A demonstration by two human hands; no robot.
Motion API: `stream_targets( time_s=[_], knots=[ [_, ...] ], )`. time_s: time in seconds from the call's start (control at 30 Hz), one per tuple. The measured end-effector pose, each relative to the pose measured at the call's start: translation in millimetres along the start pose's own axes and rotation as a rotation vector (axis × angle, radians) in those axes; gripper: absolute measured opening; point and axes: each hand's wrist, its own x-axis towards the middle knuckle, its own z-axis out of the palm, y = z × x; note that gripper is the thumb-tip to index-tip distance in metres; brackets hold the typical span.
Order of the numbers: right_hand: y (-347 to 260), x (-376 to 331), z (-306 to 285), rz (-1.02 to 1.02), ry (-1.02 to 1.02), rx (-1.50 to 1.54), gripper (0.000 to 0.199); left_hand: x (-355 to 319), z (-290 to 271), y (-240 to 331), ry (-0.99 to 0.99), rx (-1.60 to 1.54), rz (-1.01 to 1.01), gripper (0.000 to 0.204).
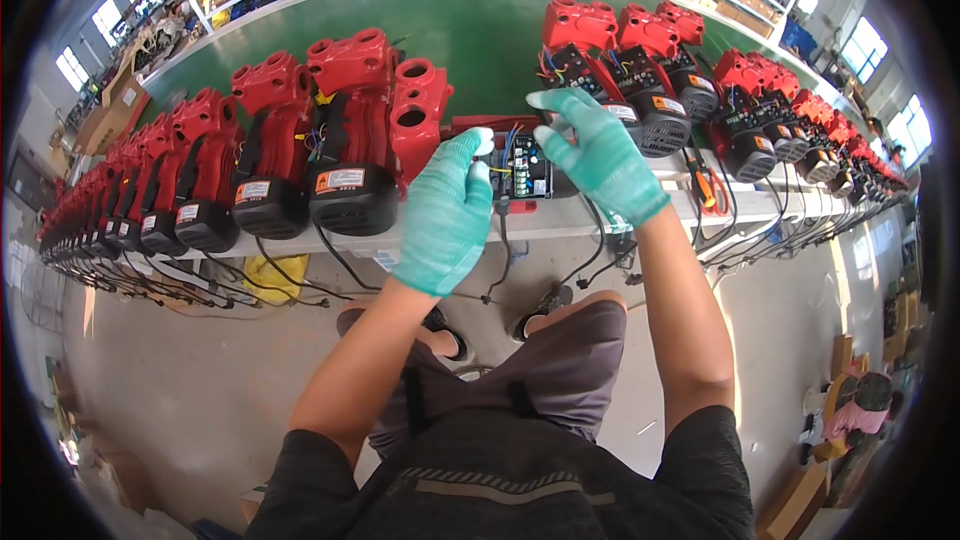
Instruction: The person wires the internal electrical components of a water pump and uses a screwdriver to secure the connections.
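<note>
Between my hands on the bench lies a red pump unit [522, 207] with its black control box uncovered, showing a circuit board [521, 168] and thin blue and yellow wires. My left hand [447, 210], in a green knitted glove with pale fingertips, is at the box's left edge. Its thumb and forefinger are curved and apart, with no held thing visible between them. Over the box's upper right, my right hand [603, 157], gloved the same way, has its forefinger and thumb spread. Nothing shows in it, and its other fingers are partly hidden.
Red pumps with black motors [352, 165] line the bench at left. More pumps [645, 80], with exposed wiring, stand at right. Orange-handled pliers [708, 190] hang near the bench edge. Power cords [587, 265] dangle in front. Another person [860, 410] is at the far lower right.
</note>
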Motion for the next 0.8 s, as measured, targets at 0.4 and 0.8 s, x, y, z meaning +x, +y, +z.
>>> stream_targets(
  time_s=[0.4,0.8],
  knots=[
    [8.2,0.3,18.7,-0.242,0.081,-0.16,0.009,5.0,32.6,-18.6,0.02,0.172,0.01,0.043],
    [-7.7,-46.6,25.4,-0.431,0.262,-0.502,0.02,-10.6,26.6,-22.1,0.017,0.072,0.122,0.014]
  ],
)
